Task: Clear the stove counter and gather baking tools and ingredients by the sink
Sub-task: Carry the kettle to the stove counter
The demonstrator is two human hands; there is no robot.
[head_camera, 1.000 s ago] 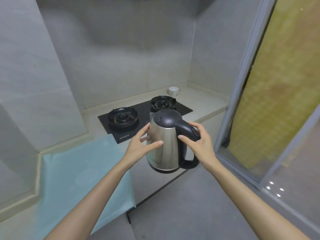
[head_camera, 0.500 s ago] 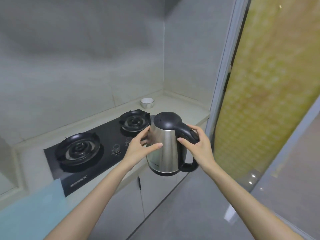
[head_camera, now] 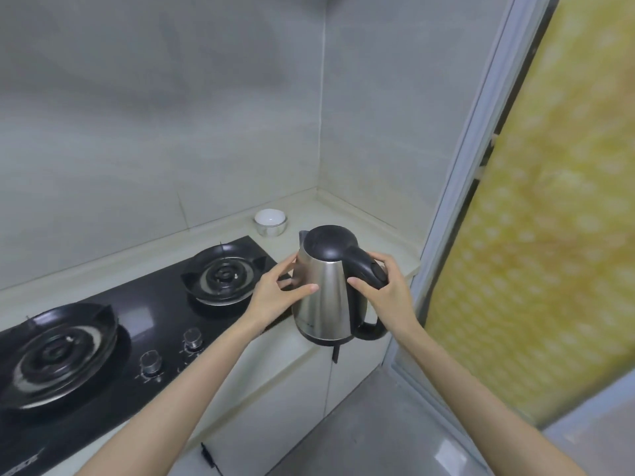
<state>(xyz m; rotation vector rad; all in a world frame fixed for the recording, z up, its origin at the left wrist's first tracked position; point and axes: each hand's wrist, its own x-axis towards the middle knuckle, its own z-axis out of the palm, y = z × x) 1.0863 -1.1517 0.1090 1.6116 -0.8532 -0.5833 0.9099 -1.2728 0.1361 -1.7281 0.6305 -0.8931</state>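
Note:
A steel electric kettle [head_camera: 324,297] with a black lid and black handle is upright at the counter's front edge, right of the stove; whether its base touches the counter I cannot tell. My right hand [head_camera: 385,293] grips the black handle from the right. My left hand [head_camera: 275,293] presses the steel body from the left, thumb on the front and fingers behind. A small white bowl [head_camera: 270,221] stands on the pale counter [head_camera: 343,214] near the back corner.
A black two-burner gas stove [head_camera: 154,324] fills the counter to the left, knobs along its front. Tiled walls close the back and the right corner. A sliding door frame [head_camera: 457,207] with yellow patterned glass stands right. Cabinet doors [head_camera: 275,417] are below.
The kettle has travelled right, past the stove, and down to the counter's right end. Both hands kept the same hold. The blue cloth has left the view.

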